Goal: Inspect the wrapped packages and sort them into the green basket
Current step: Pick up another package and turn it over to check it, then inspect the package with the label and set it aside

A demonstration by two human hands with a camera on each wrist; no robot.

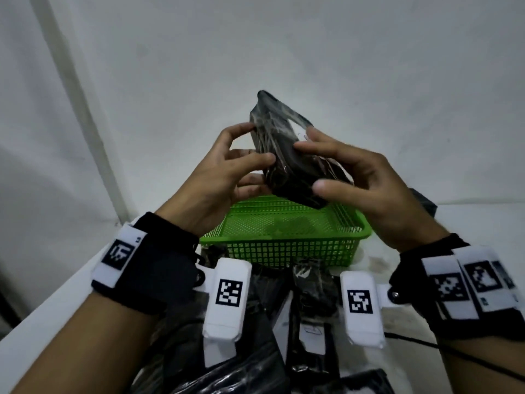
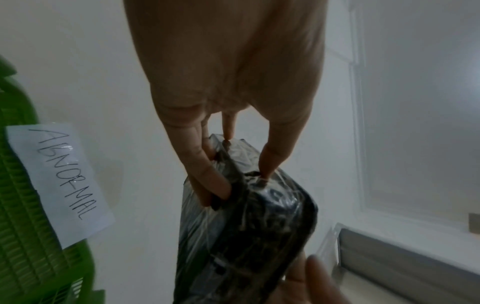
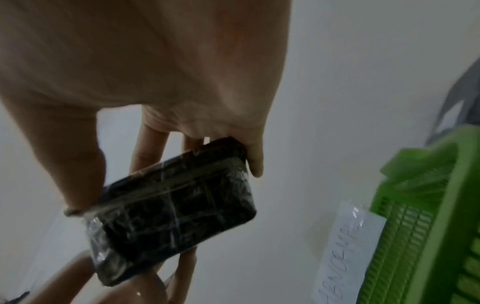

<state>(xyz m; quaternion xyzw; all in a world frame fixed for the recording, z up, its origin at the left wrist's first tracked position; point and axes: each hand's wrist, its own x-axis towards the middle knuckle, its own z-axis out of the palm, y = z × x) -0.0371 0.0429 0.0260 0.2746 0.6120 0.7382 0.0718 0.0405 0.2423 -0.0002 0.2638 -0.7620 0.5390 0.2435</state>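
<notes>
Both hands hold one package [image 1: 287,155] up in the air, above the far side of the basket [image 1: 284,237]. Package is black, wrapped in clear film, tilted, one end pointing up and away toward the wall.

Left hand [image 1: 218,180] is on the package's left side: fingers curled, thumb on the near face, fingertips at the upper left edge. In the left wrist view the fingers [image 2: 207,170] pinch the film at the package [image 2: 246,226] end.

Right hand [image 1: 366,180] is on the right side: thumb at the lower near corner, fingers curled over the top right edge. Right wrist view shows the package [image 3: 176,207] clamped between thumb [image 3: 78,164] and fingers, with the left hand's fingers under its lower end.

Basket sits on the table [image 1: 466,223], just below and near the hands. Nothing clear inside it. A paper label [image 2: 59,181] reading ABNORMAL lies on the table beside the basket [image 2: 23,226]; same label [image 3: 345,253] partly seen in the right wrist view next to the basket [image 3: 426,216].

More black wrapped packages [image 1: 255,336] are piled on the table on the near side of the basket, below the wrists. Both wrists wear black bands with white marker tags.
</notes>
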